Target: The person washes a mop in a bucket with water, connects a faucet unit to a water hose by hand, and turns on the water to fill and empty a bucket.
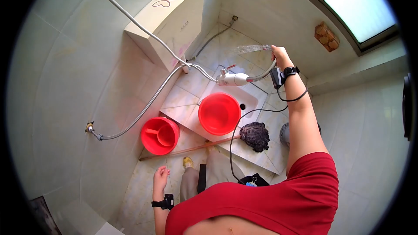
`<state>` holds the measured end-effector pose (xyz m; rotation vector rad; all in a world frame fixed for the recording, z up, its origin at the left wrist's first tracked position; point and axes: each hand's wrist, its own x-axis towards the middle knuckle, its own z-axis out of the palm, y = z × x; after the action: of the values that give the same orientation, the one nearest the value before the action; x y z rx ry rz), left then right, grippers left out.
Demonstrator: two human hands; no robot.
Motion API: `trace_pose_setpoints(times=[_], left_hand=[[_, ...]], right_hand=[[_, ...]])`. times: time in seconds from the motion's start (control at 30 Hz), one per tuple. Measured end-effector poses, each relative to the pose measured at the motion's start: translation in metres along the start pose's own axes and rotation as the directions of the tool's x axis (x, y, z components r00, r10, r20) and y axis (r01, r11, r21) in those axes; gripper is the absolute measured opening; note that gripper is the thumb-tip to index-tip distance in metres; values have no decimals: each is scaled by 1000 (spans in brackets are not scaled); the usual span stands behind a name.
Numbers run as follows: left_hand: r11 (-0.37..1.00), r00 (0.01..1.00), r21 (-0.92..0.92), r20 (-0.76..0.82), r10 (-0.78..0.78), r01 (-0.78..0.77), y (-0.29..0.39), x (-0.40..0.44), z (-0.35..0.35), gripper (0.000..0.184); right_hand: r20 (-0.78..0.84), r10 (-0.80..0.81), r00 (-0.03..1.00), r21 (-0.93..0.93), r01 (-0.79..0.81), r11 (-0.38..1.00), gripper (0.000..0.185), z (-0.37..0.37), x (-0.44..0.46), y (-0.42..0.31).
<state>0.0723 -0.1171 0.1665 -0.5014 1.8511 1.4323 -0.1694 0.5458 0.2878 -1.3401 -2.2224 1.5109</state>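
My right hand (pixel 280 55) is raised at the upper right and closed around the end of a bendable faucet spout (pixel 263 76). Water (pixel 250 48) sprays leftward from its tip. The spout joins a white faucet (pixel 234 78) with a small lever on top. Below the faucet, a red bucket (pixel 219 114) stands in a white floor basin (pixel 191 112). My left hand (pixel 161 175) hangs low with loosely curled fingers, apparently holding nothing. Nearest to it is a second red bucket (pixel 149 141) with a red dipper (pixel 165 135) inside.
A mop (pixel 254 137) lies across the basin's near edge, its wooden handle reaching left. Grey hoses (pixel 143 114) run from the wall to a cream water heater (pixel 174 21). A black cable (pixel 231 152) hangs from my right wrist. A window (pixel 361 4) is at upper right.
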Motion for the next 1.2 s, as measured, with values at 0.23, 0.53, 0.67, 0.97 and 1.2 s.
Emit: trace_pose_setpoints(times=[0.23,0.53,0.67,0.97,1.2], left_hand=[[1000,1000,26,12,1,-1,20,4,5,24],[990,995,102,25,92,-94,42,11,17,29],[979,994,171,27,109,-112,42,8,21,29],[947,991,291,45,126,-134,31,3,18,31],[890,984,424,124,126,-167,49,16,23,28]], right_hand=[[-23,44,999,176,-39,984,31,-56,-8,5],[-155,42,987,287,4,958,24,-129,-8,-30],[-172,104,980,293,-50,955,22,-135,-3,-27],[-141,208,968,283,-162,946,24,-130,-15,23],[-146,183,972,322,-128,938,25,-157,-38,18]])
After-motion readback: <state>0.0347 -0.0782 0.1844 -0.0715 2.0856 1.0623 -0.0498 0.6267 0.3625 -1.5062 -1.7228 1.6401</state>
